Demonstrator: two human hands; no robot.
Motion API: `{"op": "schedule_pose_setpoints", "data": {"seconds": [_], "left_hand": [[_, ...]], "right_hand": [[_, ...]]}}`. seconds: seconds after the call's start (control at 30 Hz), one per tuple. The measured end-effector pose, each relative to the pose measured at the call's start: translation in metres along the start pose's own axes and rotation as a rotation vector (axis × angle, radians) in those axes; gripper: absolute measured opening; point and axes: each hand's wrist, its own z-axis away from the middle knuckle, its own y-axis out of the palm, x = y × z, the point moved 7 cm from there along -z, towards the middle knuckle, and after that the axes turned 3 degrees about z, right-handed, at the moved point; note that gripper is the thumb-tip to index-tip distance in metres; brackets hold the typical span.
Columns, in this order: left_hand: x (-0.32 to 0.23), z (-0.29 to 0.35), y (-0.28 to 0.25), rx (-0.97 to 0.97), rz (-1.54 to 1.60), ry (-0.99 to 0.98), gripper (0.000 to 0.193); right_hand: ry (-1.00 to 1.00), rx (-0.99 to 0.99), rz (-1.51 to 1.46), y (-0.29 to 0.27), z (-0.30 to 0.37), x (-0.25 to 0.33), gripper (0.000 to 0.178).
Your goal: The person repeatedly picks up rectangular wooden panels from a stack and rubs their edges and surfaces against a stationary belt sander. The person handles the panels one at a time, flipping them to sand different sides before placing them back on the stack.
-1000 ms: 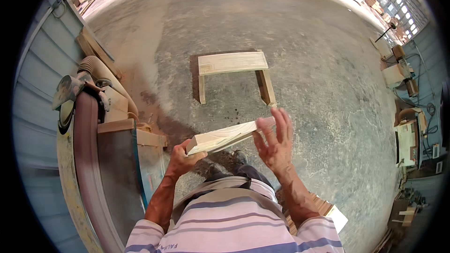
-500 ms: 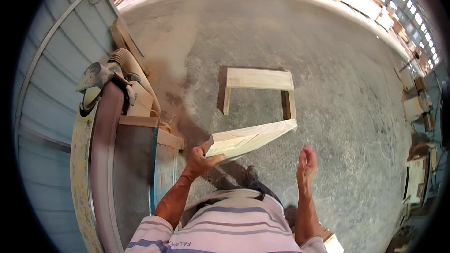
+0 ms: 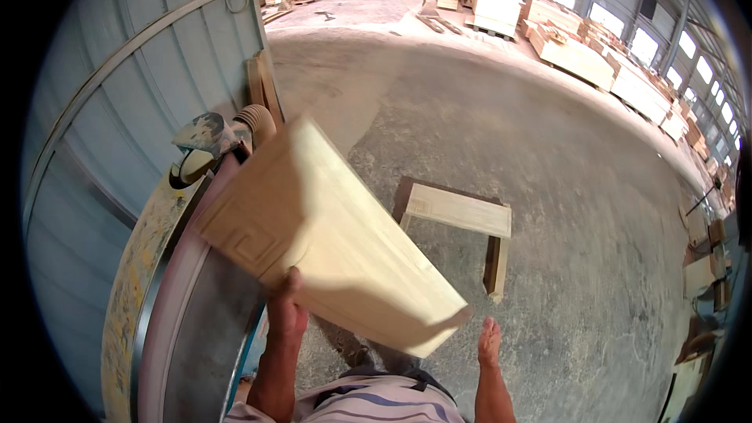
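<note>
Above the concrete floor [image 3: 595,266], a broad pale wooden panel [image 3: 360,243] hangs tilted in the left hand [image 3: 288,313], whose thumb presses on its face near the lower edge while the other fingers are hidden behind the wood. A square spiral pattern [image 3: 254,244] is carved toward the panel's left corner, and that end overlaps a maroon belt [image 3: 176,329] in view; whether they touch, I cannot tell. Near the panel's right end, but apart from it, the right hand [image 3: 489,341] keeps its fingers straight and close together. A wooden frame [image 3: 462,213] rests beyond.
</note>
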Motion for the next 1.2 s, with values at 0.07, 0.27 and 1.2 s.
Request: {"op": "schedule_pose_setpoints", "data": {"seconds": [0.07,0.27,1.2], "left_hand": [[-0.005,0.006,-0.009,0.027,0.088,-0.067,0.056],[0.006,0.033,-0.105,-0.147,0.201,-0.125,0.055],[0.092,0.037,-0.197,-0.653,0.075,-0.387,0.056]], "right_hand": [[0.092,0.054,-0.273,0.007,-0.023,-0.026,0.041],[0.132,0.488,-0.752,0.012,-0.033,0.078,0.061],[0.409,0.681,-0.475,0.111,0.051,0.105,0.056]]}}
